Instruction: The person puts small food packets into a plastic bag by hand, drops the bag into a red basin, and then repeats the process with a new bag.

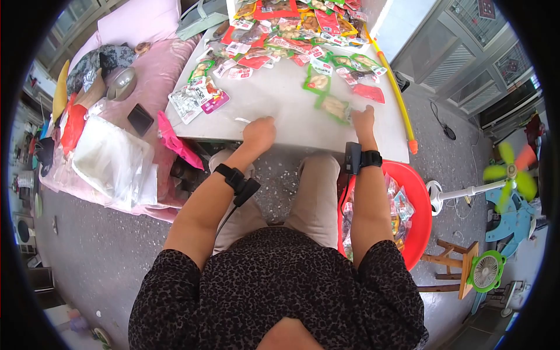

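Over the near part of the white table (291, 119), my left hand (259, 133) is closed with its fingers curled in. A thin white strip (242, 120) pokes out beside its fingers; I cannot tell what it belongs to. My right hand (364, 121) pinches the edge of a green-edged clear snack packet (333, 108), which is blurred by motion and holds pale food. Just beyond that lies another green-edged packet (318, 80). A red packet (368, 93) rests ahead of my right hand. Silver-and-white packets (189, 104) lie at the table's left side.
Many colourful snack packets (286, 38) are heaped at the table's far side. A yellow stick (394, 87) runs along the right edge. Below my right arm stands a red basin (421, 201) with packets inside. Left is a pink-covered bed (166, 76); right, a fan (511, 170).
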Motion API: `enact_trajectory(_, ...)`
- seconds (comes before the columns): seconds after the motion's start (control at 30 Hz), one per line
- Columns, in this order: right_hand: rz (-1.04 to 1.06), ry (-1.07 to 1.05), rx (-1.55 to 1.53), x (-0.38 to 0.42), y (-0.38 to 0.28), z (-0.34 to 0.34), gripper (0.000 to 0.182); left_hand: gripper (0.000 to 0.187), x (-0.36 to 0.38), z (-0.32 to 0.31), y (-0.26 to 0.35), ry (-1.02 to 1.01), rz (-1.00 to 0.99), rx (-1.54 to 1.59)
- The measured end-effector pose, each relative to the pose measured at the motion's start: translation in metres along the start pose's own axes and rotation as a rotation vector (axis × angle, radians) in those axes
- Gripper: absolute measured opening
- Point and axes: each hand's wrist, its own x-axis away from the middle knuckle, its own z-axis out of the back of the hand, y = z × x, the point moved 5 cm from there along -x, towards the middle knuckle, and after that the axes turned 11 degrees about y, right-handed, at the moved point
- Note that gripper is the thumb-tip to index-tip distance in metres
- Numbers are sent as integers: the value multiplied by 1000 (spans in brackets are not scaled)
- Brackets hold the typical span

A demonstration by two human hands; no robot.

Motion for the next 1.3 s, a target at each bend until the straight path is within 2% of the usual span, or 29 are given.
enact_trajectory(0.03, -68, -6, -80, -1, 7, -6, 37, 16, 0, -1, 0, -12, 14, -7)
enact_trajectory(0.1, -123, -285, -265, 1, 16, -22, 30, 16, -1, -3, 1, -11, 10, -11)
enact_trajectory(0.17, 139, -437, -275, 0, 11, -26, 23, 17, 0, -3, 1, -8, 7, -13)
enact_trajectory(0.2, 428, -442, -189, 4, -3, -21, 20, 17, 0, -2, 1, -6, 6, -12)
enact_trajectory(0.27, 547, -402, -291, 15, -14, -15, 15, 17, 1, 0, 2, -2, 11, -7)
enact_trajectory(0.37, -25, -366, -724, 42, -63, 12, 14, 17, 0, 4, 5, 13, 23, 9)
enact_trajectory(0.43, -479, -475, -835, 59, -66, 16, 19, 16, -1, 5, 8, 21, 33, 27)
enact_trajectory(0.53, -567, -577, -1000, 83, -73, 23, 21, 17, -1, 0, 10, 68, -8, 97)
enact_trajectory(0.57, -625, -543, -1071, 90, -76, 25, 16, 17, -2, -3, 11, 50, 6, 109)
enact_trajectory(0.8, -695, -645, -1048, 111, -79, 23, 16, 19, -3, -6, 21, 3, 46, 170)
enact_trajectory(0.9, -634, -801, -1014, 111, -75, 17, 17, 19, 0, 1, 26, 13, 52, 179)
enact_trajectory(1.1, -612, -930, -879, 113, -75, 19, 16, 18, 2, 2, 29, -12, 52, 111)
enact_trajectory(1.3, -632, -834, -987, 101, -70, 16, 15, 18, 6, 5, 38, -40, -13, 122)
